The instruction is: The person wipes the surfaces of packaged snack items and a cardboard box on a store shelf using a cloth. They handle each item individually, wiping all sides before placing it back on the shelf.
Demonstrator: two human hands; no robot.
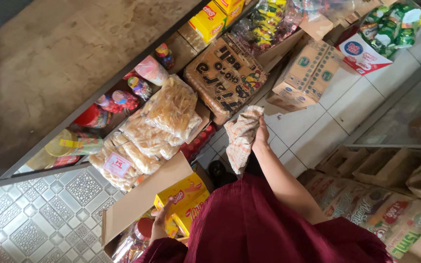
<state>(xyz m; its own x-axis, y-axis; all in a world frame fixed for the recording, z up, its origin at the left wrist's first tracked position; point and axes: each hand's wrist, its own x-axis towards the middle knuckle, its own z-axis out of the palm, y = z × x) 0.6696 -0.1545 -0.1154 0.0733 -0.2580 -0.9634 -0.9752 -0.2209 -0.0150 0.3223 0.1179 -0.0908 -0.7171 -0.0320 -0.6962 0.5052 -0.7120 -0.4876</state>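
Nearest, left hand [161, 225] gripping the yellow box [183, 194] in the open carton [140, 200]. Farther out, right hand [260, 135] clenched on a checked cloth [241, 139] hanging downward, just beside bagged snacks [170, 108] on the shelf [123, 83].

Checked beige-and-orange cloth [242, 136], yellow-and-red boxes [185, 199], dark red garment [269, 224], white floor tiles [313, 131], patterned grey tiles [40, 219].

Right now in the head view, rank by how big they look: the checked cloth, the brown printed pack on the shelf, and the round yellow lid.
1. Brown printed pack, largest.
2. Checked cloth, held in the right hand.
3. Round yellow lid, smallest.
The cloth hangs nearer the camera, so its true size is unsure.
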